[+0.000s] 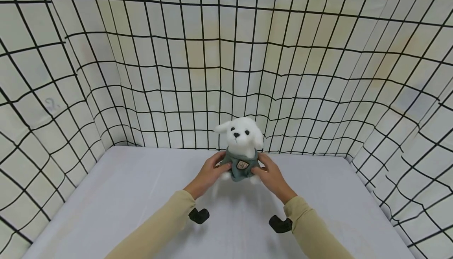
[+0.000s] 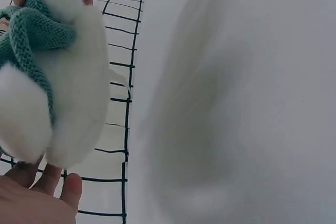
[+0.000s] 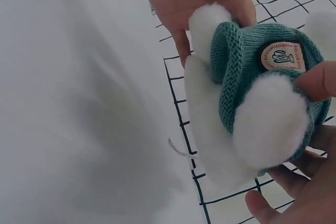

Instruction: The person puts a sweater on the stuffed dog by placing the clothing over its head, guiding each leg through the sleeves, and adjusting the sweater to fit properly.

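A white plush dog (image 1: 242, 133) in a knitted teal sweater (image 3: 231, 93) faces the head camera, upright between both hands. An oval patch (image 3: 283, 57) sits on the sweater's front. My left hand (image 1: 209, 174) grips one side of the body, thumb over the sweater's front. On the other side, my right hand (image 1: 271, 174) grips it the same way, its thumb close to the patch. Both wrist views show the dog's white underside above the surface, with a soft shadow beside it. A small white tag (image 3: 179, 149) hangs from its underside.
A white table (image 1: 141, 196) spreads beneath the hands. White walls with a black grid (image 1: 219, 54) rise behind it and on both sides. Black wrist mounts (image 1: 280, 224) stick out below the beige sleeves (image 1: 315, 227).
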The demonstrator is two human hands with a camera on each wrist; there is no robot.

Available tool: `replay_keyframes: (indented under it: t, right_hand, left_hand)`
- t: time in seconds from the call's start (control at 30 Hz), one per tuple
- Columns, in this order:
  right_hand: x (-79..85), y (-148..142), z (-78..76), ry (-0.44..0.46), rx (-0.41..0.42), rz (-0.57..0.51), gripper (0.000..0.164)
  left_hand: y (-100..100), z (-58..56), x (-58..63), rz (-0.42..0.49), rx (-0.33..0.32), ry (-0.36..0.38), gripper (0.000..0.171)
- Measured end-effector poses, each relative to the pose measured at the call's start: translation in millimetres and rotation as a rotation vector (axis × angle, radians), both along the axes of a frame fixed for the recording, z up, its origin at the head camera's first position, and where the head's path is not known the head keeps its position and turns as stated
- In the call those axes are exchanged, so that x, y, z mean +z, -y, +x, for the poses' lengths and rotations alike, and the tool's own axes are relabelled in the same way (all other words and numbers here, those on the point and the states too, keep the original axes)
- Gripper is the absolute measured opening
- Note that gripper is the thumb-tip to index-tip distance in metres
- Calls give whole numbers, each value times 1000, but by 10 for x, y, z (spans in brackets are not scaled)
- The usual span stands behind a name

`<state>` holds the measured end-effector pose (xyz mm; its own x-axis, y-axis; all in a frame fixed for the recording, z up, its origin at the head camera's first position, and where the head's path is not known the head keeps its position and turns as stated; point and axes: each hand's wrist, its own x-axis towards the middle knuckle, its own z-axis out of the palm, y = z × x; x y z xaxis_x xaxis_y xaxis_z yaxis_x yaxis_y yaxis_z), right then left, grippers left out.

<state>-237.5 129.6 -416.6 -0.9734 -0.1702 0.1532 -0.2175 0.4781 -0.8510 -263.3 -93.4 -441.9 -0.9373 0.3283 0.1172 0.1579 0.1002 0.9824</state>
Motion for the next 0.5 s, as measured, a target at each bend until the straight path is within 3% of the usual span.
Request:
replay_keyframes:
  t: [0.23, 0.5]
  right_hand:
    - [-132, 49, -51, 43, -13, -37, 61]
    - [-296, 93, -127, -47, -27, 29, 54]
  left_hand:
    - [22, -45, -24, -50, 28, -52, 48]
    - [55, -68, -53, -123, 63, -66, 53]
